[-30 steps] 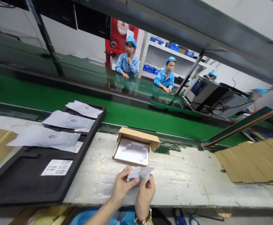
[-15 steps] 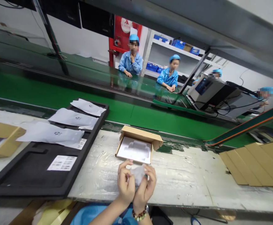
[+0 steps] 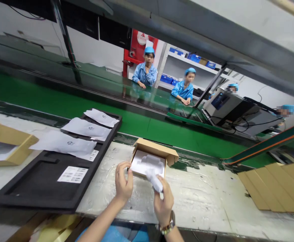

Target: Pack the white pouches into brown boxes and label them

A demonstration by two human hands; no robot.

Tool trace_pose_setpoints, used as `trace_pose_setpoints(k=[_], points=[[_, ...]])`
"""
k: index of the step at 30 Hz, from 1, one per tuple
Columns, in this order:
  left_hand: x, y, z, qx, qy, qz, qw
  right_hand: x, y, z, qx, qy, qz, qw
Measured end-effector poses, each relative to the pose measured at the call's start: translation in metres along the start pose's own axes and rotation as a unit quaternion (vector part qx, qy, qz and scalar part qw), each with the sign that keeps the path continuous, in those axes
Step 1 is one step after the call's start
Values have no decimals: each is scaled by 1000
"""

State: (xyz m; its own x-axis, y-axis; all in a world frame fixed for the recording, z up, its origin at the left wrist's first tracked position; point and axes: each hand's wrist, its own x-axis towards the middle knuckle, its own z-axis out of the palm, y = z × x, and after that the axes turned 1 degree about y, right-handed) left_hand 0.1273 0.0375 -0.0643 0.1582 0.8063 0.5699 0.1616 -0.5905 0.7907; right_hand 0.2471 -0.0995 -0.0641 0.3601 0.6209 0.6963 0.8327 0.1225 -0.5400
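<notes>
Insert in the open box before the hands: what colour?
The insert is white; the head view shows it best.

Centre box [image 3: 157, 148]: matt cardboard, with a smooth insert [image 3: 140, 161]. Packet [image 3: 155, 182]: thin, crumpled wrapping — paper or plastic, indistinguishable here. Tray [image 3: 36, 188]: matt, foam-like. Pouches [image 3: 63, 142]: smooth, dull film. Label [image 3: 72, 174]: matt paper. Bench [image 3: 199, 195]: glossy, wrinkled — apparently under clear plastic film. Belt [image 3: 136, 125]: smooth, low sheen. Beam [image 3: 199, 38]: dull metal.

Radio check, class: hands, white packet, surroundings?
Right hand gripping white packet at near edge of open cardboard box. Left hand at box's left corner, contact unclear. Black tray farther left.
</notes>
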Motion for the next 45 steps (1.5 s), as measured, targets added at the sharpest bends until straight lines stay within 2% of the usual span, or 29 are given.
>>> trace_pose_setpoints(k=[1,4,6,8,14,23,26,31,35,42,45], points=[[8,-5,-1,16,-19,10,1000,18,4,-2,-42,-24,-29,998],[21,-17,5,41,-99,44,993,65,17,0,-137,-163,-105,971],[17,-25,12,69,-140,54,986,82,24,8,-157,-224,-131,953],[8,-32,18,109,-163,51,979,87,27,17,-157,-256,-145,943],[-6,-44,25,133,-168,40,976,90,32,30,-156,-326,-104,927],[-8,-40,25,116,-159,17,980,133,68,40,-110,-434,-47,893],[-7,-39,24,127,-165,19,978,129,59,47,-158,-407,-17,899],[-7,-39,22,143,-178,33,973,108,33,54,-271,-303,43,913],[-6,-39,22,151,-174,38,972,103,34,57,-312,-256,68,913],[-6,-32,23,100,-166,21,981,108,43,68,-307,-235,40,921],[-6,-30,16,54,-154,1,987,104,34,60,-279,-197,21,940]])
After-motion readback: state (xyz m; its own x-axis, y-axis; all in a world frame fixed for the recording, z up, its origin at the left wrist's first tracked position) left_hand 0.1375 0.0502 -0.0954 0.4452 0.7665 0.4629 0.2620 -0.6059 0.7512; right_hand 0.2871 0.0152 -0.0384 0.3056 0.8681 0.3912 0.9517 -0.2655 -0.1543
